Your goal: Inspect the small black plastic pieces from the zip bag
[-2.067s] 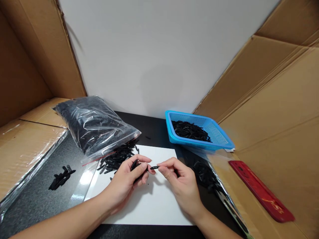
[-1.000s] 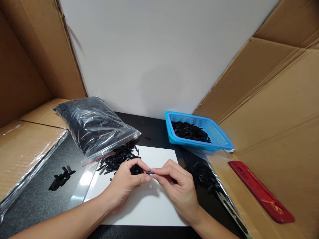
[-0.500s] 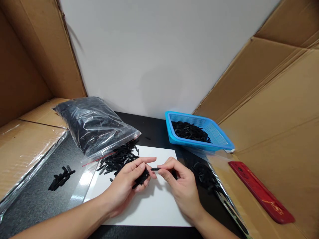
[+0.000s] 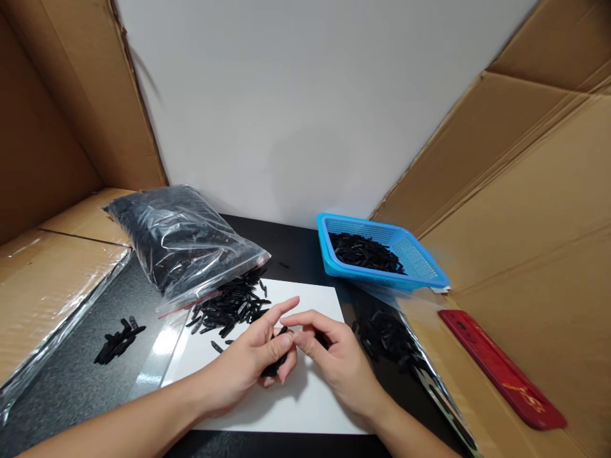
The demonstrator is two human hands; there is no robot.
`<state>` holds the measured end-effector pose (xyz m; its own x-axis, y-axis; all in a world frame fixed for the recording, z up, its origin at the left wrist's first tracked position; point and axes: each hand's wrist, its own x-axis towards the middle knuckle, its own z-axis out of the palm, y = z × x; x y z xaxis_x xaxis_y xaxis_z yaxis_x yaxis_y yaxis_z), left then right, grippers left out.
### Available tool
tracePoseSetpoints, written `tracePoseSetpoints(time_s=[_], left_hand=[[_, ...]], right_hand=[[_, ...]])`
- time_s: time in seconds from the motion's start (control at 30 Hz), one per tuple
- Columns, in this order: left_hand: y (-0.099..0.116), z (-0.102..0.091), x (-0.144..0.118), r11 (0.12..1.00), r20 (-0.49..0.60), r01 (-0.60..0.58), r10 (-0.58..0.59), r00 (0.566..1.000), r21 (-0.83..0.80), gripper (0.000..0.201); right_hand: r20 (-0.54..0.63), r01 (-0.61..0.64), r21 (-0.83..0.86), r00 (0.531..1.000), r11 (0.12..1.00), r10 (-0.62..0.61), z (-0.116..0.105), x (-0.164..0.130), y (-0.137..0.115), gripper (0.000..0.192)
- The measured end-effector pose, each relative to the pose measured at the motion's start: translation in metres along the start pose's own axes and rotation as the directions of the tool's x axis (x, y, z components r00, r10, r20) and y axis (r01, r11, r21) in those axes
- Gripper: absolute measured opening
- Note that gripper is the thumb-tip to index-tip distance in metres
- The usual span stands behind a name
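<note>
My left hand (image 4: 265, 346) is closed round a bunch of small, slim black pieces (image 4: 274, 367), its index finger stretched out above them. Against its thumb tip, my right hand (image 4: 329, 353) brings its own thumb and index finger together. Something black (image 4: 323, 340) shows inside the curled fingers of my right hand. What lies right between the touching fingertips is hidden. Both hands are over a white sheet (image 4: 286, 413). Beyond my left hand, a loose heap of the same black pieces (image 4: 229, 308) spreads on the sheet.
A clear plastic bag (image 4: 181, 235) full of black pieces lies at the back left. A blue basket (image 4: 429, 273) at the back right holds more. Small black piles sit at left (image 4: 119, 340) and right (image 4: 386, 337). A red case (image 4: 501, 369) rests on cardboard at right.
My right hand has moved left to meet my left hand's fingertips. The single black piece it pinched in the open is out of sight now.
</note>
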<state>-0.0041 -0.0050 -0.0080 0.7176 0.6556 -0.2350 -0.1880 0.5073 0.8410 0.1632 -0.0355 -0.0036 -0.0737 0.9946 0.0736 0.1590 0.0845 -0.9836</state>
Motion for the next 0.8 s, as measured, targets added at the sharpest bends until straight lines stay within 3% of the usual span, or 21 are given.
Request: tracePoseSetpoints(time_s=[0.23,0.33,0.47,0.8], left_hand=[[0.001,-0.002,-0.001,0.994,0.055,0.006,-0.012,0.998,0.110,0.075],[0.004,-0.001,0.000,0.990,0.000,0.007,-0.007,1.000,0.139,0.062],[0.009,0.001,0.001,0.998,-0.035,0.009,-0.007,0.999,0.061,0.043],[0.006,0.001,0.005,0.997,-0.139,-0.037,0.045,0.989,0.064,0.030]], right_hand=[[-0.061,0.023,-0.119,0.998,0.993,-0.031,0.000,0.000,-0.005,0.016],[-0.127,0.010,-0.090,0.992,0.996,-0.021,0.000,0.001,-0.006,0.015],[-0.213,0.008,-0.073,0.977,0.997,-0.024,-0.002,0.002,-0.002,0.017],[-0.267,0.044,-0.109,0.961,0.993,-0.072,-0.005,0.002,0.008,0.022]])
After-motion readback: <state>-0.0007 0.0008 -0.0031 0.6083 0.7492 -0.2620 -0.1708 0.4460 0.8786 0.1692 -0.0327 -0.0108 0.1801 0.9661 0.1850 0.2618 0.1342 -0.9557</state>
